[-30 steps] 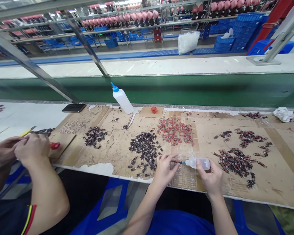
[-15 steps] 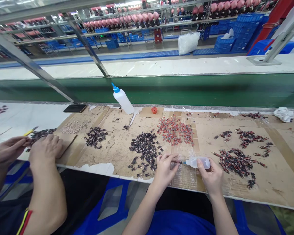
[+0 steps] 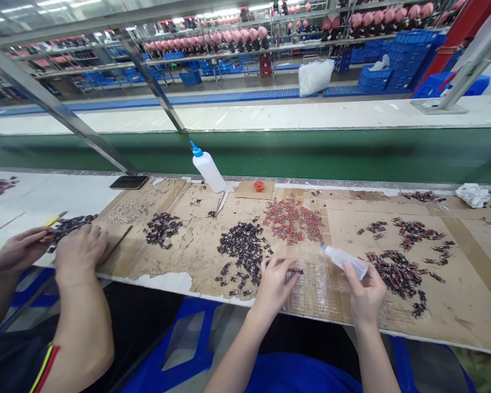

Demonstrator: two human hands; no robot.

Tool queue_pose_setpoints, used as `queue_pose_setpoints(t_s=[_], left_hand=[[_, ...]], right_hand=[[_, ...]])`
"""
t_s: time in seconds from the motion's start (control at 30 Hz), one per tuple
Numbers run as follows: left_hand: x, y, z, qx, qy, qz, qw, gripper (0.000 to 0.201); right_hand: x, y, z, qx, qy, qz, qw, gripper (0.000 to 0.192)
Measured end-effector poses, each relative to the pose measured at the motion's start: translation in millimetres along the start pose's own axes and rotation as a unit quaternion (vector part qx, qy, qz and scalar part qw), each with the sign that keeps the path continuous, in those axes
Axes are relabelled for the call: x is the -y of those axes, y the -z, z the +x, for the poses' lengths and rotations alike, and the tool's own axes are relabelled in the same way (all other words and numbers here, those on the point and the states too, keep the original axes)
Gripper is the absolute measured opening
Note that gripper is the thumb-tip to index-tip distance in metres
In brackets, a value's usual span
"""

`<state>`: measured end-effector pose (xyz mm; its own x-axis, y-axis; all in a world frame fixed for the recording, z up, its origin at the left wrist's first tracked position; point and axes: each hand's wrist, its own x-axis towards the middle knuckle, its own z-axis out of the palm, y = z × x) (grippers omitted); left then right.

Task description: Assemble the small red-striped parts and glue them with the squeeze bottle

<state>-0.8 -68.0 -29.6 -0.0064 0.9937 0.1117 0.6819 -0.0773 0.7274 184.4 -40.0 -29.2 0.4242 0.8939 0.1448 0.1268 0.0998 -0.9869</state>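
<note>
As R hand holds btl, tip points left, axis slanted.

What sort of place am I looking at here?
Most likely a factory assembly floor: small black parts heaped on a brown cardboard-covered bench, stacked blue plastic crates, and rows of rounded pink items beyond.
</note>
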Motion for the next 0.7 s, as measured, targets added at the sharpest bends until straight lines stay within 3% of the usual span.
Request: queue_pose_setpoints(t_s=[0.23,0.4,0.57,0.7], left_hand=[[12.1,27.5,25.3,-0.089,0.006,0.047,0.995,0.017],[11.4,26.5,52.1,-0.06,0.043,0.114,0.991,0.011],[11.8,15.1,62.3,-0.057,0.053,0.166,0.983,0.01],[18.2,10.6,64.9,-0.058,0.049,0.174,0.982,0.016]], right_hand=[[-9.1,-3.5,14.3,0.008,-0.005,-0.008,1.0,0.05],[-19.2,-2.9,16.4,0.04,-0.013,-0.042,0.998,0.058],[-10.4,0.8,5.1,0.017,0.095,-0.1,0.99,0.072],[-0.1,2.5,-9.0,-0.039,0.193,-0.123,0.973,0.061]])
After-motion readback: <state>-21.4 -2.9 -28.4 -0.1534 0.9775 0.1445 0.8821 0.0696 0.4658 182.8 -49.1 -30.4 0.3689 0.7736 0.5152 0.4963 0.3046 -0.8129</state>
